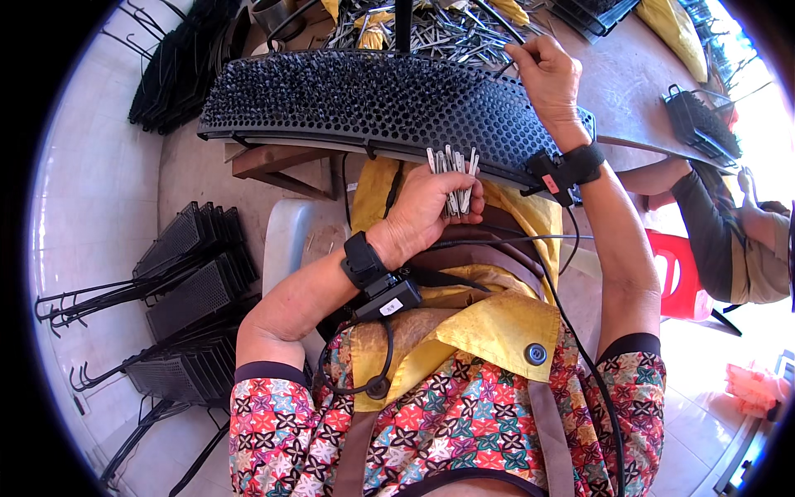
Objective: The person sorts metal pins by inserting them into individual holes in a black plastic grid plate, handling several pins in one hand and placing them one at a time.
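My left hand (421, 205) is closed round a bunch of thin silver metal strips (453, 170), held upright in front of the apron. Just beyond it a long black perforated rack (489, 132) lies tilted across the table edge. Small dark pieces stand thickly in the holes on its left and far parts, while holes toward the near right are bare. My right hand (550, 79) is over the rack's far right corner, with thumb and forefinger pinched together. A dark sliver shows below those fingertips, too small to name. A black rod (497, 21) runs close by them.
A heap of loose metal strips (431, 25) lies behind the rack. Stacked black racks (195, 286) stand at left, their hooked rods sticking out. Another filled rack (700, 124) is on the table at right. Beside a red stool (675, 277) another person (720, 224) sits. Cables trail from my wrists.
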The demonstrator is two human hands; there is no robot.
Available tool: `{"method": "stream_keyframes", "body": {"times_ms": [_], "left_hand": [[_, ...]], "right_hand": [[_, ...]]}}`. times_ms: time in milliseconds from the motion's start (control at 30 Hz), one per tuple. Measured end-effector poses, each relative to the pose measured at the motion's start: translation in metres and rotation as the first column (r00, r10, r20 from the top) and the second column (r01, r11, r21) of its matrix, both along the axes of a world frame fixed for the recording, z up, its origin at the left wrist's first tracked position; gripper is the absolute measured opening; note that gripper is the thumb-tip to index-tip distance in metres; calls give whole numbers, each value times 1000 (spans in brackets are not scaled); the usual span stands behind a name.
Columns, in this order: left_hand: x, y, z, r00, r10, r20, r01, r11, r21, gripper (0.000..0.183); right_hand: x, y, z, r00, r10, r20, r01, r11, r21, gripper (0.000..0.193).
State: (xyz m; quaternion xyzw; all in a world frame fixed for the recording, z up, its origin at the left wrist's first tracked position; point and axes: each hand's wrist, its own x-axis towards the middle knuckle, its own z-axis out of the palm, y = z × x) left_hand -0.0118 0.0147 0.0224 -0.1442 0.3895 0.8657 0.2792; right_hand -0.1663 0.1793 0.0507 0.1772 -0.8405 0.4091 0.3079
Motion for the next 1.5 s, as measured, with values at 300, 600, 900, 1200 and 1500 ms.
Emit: {"method": "stream_keyframes", "body": {"times_ms": [300,600,900,1200,1500], "left_hand": [[-1,-2,-3,999,-42,-4,42,999,19,15],[1,2,5,995,-44,-86,43,999,-9,11],[3,20,34,980,-120,-161,116,993,-36,24],[15,43,33,922,-288,-259,362,878,313,36],[21,48,49,932,-252,-262,311,925,217,16]], "right_hand": [[-5,0,-10,983,181,32,-183,950,254,24],[8,-2,-2,952,208,224,-243,960,142,22],[36,15,47,585,738,337,-28,434,-901,22],[47,-3,51,739,614,277,46,364,-930,19],[50,-9,31,971,208,116,-186,966,-177,17]]}}
